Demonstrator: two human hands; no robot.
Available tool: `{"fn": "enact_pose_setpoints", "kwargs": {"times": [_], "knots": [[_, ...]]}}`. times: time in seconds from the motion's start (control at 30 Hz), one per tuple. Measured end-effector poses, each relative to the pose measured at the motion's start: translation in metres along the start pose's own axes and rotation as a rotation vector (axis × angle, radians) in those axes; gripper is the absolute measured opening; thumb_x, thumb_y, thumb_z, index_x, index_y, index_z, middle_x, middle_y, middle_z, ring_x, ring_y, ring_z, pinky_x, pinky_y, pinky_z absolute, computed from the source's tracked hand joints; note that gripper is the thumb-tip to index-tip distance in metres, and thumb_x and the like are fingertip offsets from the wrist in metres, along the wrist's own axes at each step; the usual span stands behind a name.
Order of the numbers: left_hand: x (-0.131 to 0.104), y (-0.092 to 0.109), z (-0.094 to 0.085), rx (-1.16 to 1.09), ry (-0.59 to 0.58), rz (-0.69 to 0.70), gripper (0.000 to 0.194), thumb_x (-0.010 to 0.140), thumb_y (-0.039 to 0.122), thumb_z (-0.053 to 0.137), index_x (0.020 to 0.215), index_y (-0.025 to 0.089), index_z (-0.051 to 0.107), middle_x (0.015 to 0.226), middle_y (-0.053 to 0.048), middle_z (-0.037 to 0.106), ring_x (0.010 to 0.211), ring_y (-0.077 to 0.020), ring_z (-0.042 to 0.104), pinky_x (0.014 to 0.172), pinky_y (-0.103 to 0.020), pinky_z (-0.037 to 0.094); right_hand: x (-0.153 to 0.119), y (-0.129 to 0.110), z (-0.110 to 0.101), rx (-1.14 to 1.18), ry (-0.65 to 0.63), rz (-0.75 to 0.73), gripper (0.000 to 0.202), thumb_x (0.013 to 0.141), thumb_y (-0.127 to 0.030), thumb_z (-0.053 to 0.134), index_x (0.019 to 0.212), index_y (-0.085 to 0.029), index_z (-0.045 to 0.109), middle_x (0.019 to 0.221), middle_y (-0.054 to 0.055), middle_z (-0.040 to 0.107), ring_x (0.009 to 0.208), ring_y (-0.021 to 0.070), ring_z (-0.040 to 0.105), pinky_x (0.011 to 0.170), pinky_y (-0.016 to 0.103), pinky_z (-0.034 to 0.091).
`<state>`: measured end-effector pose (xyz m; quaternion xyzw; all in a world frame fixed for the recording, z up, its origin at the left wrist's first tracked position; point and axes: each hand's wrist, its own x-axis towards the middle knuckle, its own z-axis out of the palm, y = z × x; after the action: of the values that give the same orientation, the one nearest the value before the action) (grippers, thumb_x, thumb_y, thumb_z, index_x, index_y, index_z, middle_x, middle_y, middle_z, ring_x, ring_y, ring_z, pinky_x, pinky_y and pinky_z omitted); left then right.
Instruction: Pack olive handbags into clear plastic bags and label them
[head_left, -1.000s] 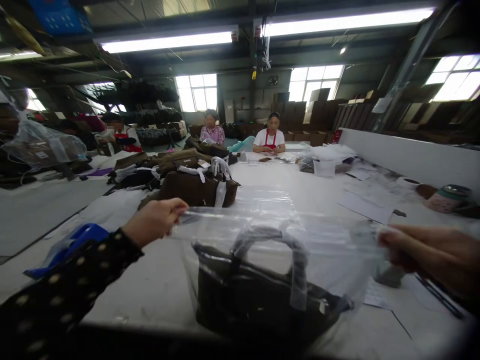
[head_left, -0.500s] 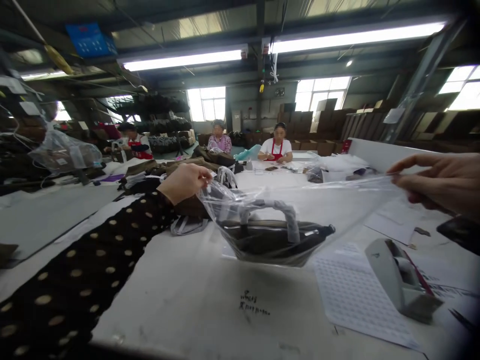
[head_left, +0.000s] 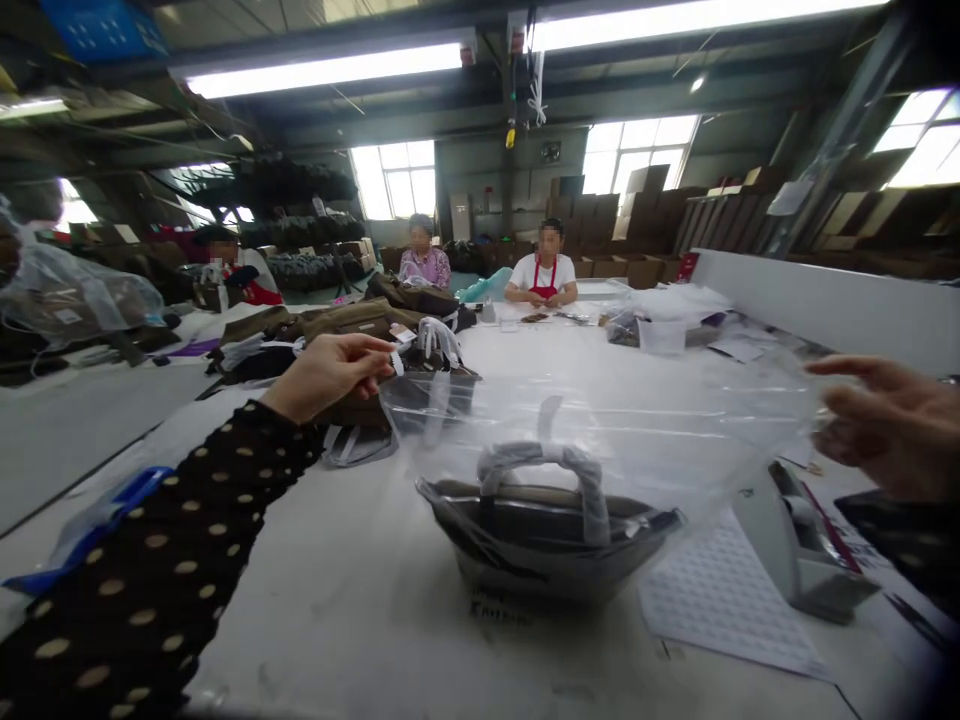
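Note:
A dark handbag [head_left: 540,565] with wrapped handles [head_left: 544,462] and a zip along its top sits inside a clear plastic bag [head_left: 675,425], just above or on the white table. My left hand [head_left: 326,375] pinches the plastic bag's upper left corner; a small white bit shows at the fingertips. At the upper right, my right hand [head_left: 885,420] has its fingers closed at the other corner, slightly blurred. Between both hands the plastic's mouth is stretched wide above the handles.
A grey tape dispenser [head_left: 814,550] and a sheet of white labels [head_left: 731,600] lie at right on the table [head_left: 337,620]. More brown bags [head_left: 337,320] are heaped behind my left hand. Several people sit across the table, one in a red apron [head_left: 546,275].
Both hands and the plastic bag have come lower and nearer to me, the handbag with them. The left hand has shifted left, and the view has tilted down.

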<state>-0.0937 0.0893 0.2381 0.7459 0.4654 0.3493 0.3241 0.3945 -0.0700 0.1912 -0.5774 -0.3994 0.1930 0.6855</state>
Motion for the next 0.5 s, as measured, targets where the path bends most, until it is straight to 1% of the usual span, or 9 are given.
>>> {"fn": "enact_pose_setpoints", "kwargs": {"times": [0.07, 0.1, 0.13, 0.17, 0.2, 0.27, 0.33, 0.4, 0.5], "knots": [[-0.017, -0.029, 0.017, -0.364, 0.095, 0.027, 0.072, 0.064, 0.056, 0.067, 0.124, 0.021, 0.049, 0.121, -0.014, 0.057, 0.097, -0.0226, 0.061, 0.078, -0.032, 0.051, -0.018, 0.025, 0.006, 0.077, -0.015, 0.041, 0.029, 0.079, -0.048, 0.056, 0.079, -0.020, 0.062, 0.101, 0.008, 0.066, 0.088, 0.0194, 0.063, 0.075, 0.036, 0.051], [-0.025, -0.042, 0.030, -0.488, 0.070, 0.007, 0.082, 0.057, 0.057, 0.072, 0.127, 0.022, 0.046, 0.131, -0.014, 0.048, 0.112, -0.0258, 0.052, 0.087, -0.034, 0.047, -0.026, 0.038, 0.009, 0.114, -0.032, 0.068, 0.028, 0.077, -0.048, 0.059, 0.079, -0.021, 0.062, 0.103, 0.008, 0.066, 0.091, 0.0210, 0.063, 0.077, 0.038, 0.052], [-0.031, -0.054, 0.046, -0.573, 0.016, -0.026, 0.089, 0.050, 0.057, 0.076, 0.127, 0.022, 0.046, 0.135, -0.015, 0.044, 0.121, -0.0280, 0.044, 0.093, -0.036, 0.043, -0.033, 0.050, 0.012, 0.149, -0.060, 0.101, 0.027, 0.075, -0.048, 0.062, 0.079, -0.021, 0.062, 0.104, 0.008, 0.065, 0.094, 0.0225, 0.062, 0.079, 0.040, 0.051], [-0.035, -0.062, 0.063, -0.634, -0.049, -0.050, 0.090, 0.047, 0.053, 0.079, 0.126, 0.022, 0.047, 0.136, -0.014, 0.043, 0.126, -0.0285, 0.038, 0.097, -0.037, 0.039, -0.037, 0.062, 0.014, 0.184, -0.102, 0.140, 0.028, 0.071, -0.047, 0.066, 0.079, -0.021, 0.062, 0.104, 0.009, 0.065, 0.096, 0.0239, 0.061, 0.082, 0.042, 0.051], [-0.036, -0.069, 0.081, -0.684, -0.083, -0.074, 0.083, 0.048, 0.049, 0.081, 0.121, 0.021, 0.052, 0.135, -0.014, 0.045, 0.127, -0.0281, 0.037, 0.100, -0.037, 0.036, -0.039, 0.072, 0.016, 0.217, -0.144, 0.177, 0.030, 0.066, -0.047, 0.070, 0.078, -0.021, 0.063, 0.104, 0.010, 0.065, 0.098, 0.0251, 0.061, 0.085, 0.042, 0.050], [-0.028, -0.073, 0.112, -0.786, -0.049, -0.116, 0.056, 0.056, 0.044, 0.079, 0.101, 0.016, 0.063, 0.121, -0.015, 0.057, 0.119, -0.0266, 0.047, 0.101, -0.037, 0.035, -0.032, 0.088, 0.023, 0.282, -0.179, 0.223, 0.031, 0.059, -0.043, 0.075, 0.076, -0.019, 0.063, 0.098, 0.010, 0.067, 0.096, 0.0254, 0.062, 0.090, 0.041, 0.048], [-0.008, -0.070, 0.131, -0.864, 0.064, -0.156, 0.036, 0.065, 0.044, 0.072, 0.080, 0.013, 0.063, 0.097, -0.013, 0.068, 0.099, -0.0231, 0.061, 0.095, -0.038, 0.041, -0.013, 0.092, 0.034, 0.336, -0.097, 0.233, 0.022, 0.061, -0.035, 0.075, 0.070, -0.019, 0.062, 0.083, 0.006, 0.068, 0.085, 0.0216, 0.065, 0.090, 0.037, 0.048], [0.019, -0.062, 0.135, -0.903, 0.140, -0.174, 0.033, 0.072, 0.044, 0.067, 0.072, 0.013, 0.058, 0.078, -0.008, 0.068, 0.076, -0.0181, 0.066, 0.084, -0.037, 0.048, 0.014, 0.085, 0.047, 0.369, 0.015, 0.245, 0.013, 0.068, -0.026, 0.069, 0.064, -0.020, 0.058, 0.068, 0.001, 0.066, 0.072, 0.0168, 0.065, 0.085, 0.035, 0.051], [0.048, -0.046, 0.117, -0.925, 0.188, -0.143, 0.027, 0.078, 0.039, 0.063, 0.073, 0.013, 0.055, 0.069, -0.002, 0.066, 0.065, -0.0131, 0.065, 0.077, -0.032, 0.051, 0.049, 0.064, 0.056, 0.408, 0.036, 0.261, 0.010, 0.072, -0.020, 0.064, 0.064, -0.022, 0.057, 0.065, -0.001, 0.063, 0.068, 0.0144, 0.064, 0.082, 0.033, 0.053]]}}
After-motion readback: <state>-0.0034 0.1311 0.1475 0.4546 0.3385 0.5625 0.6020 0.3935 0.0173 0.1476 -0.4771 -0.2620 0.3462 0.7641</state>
